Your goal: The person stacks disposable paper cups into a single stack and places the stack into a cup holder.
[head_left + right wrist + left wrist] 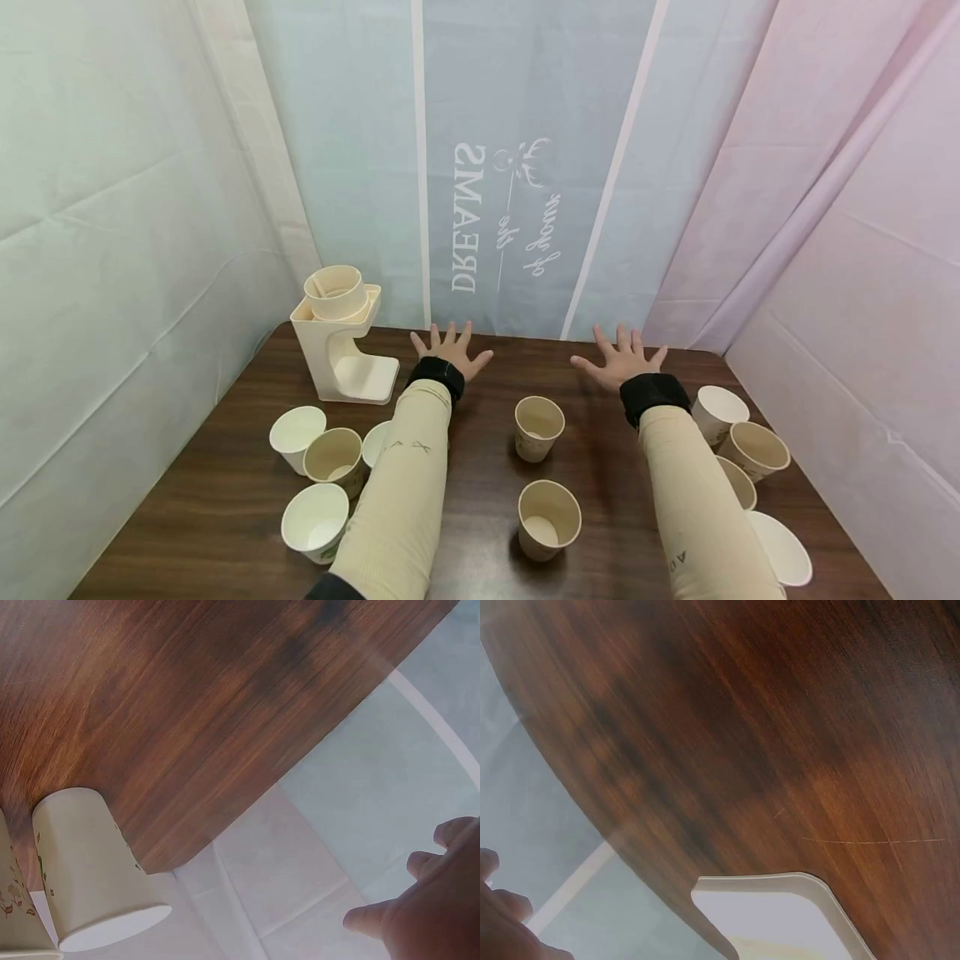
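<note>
Two central cups [549, 546] stand short of the left grip [454, 353] and right grip [621, 363], fingers spread apart.

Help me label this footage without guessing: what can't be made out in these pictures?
Head view: most of a white cup, hidden by the left sleeve.
Head view: part of a tan cup, behind the right sleeve.
Left wrist view: much of the cream stand, cut off by the bottom edge.
Right wrist view: part of the right hand, cut off by the right and bottom edges.
</note>
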The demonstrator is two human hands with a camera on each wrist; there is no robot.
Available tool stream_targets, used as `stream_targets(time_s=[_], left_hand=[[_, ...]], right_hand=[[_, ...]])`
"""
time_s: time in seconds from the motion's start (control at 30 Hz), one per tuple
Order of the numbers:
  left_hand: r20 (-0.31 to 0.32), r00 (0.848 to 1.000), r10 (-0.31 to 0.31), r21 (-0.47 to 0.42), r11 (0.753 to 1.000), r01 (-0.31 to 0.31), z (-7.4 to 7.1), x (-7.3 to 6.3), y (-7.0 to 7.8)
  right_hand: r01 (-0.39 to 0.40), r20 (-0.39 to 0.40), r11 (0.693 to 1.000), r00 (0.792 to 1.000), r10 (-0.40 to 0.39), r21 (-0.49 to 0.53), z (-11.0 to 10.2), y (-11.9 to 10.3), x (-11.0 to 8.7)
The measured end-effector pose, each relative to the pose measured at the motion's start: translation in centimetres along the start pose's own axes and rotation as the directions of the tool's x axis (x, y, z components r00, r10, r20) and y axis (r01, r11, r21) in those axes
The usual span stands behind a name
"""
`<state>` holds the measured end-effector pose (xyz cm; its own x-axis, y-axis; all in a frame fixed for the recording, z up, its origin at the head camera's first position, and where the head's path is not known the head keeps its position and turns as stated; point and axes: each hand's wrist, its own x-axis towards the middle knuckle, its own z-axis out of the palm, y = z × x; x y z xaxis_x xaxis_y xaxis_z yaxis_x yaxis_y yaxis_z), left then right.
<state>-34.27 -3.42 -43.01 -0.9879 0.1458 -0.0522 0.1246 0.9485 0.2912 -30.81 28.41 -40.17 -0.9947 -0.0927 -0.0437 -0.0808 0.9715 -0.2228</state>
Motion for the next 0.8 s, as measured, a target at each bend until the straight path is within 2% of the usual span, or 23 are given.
stream_targets(time_s=[0.3, 0.47, 0.53, 0.67, 0.8], left_hand=[[-0.003, 1.000, 0.009, 0.030, 1.000, -0.009, -0.4, 0.2, 0.1], [0.027, 0.999, 0.037, 0.059, 0.998, -0.038, -1.0, 0.2, 0.0], [0.038, 0.998, 0.044, 0.083, 0.995, -0.047, -1.7, 0.2, 0.1], [0.069, 0.995, 0.069, 0.122, 0.990, -0.078, -4.3, -0.3, 0.6], [0.121, 0.977, 0.173, 0.126, 0.974, -0.188, -6.8, -0.9, 1.8]], right_hand=[[0.004, -0.008, 1.000, 1.000, -0.004, 0.005, -0.3, -0.2, -0.2], [-0.005, 0.004, 0.999, 1.000, 0.004, 0.039, -0.5, -0.2, -0.3], [-0.008, 0.013, 0.998, 1.000, 0.007, 0.060, -0.6, -0.2, -0.3], [-0.004, 0.045, 0.995, 0.999, 0.000, 0.098, -1.3, -0.6, -0.5], [0.033, 0.061, 0.991, 0.997, -0.041, 0.130, -2.5, -2.0, -1.4]])
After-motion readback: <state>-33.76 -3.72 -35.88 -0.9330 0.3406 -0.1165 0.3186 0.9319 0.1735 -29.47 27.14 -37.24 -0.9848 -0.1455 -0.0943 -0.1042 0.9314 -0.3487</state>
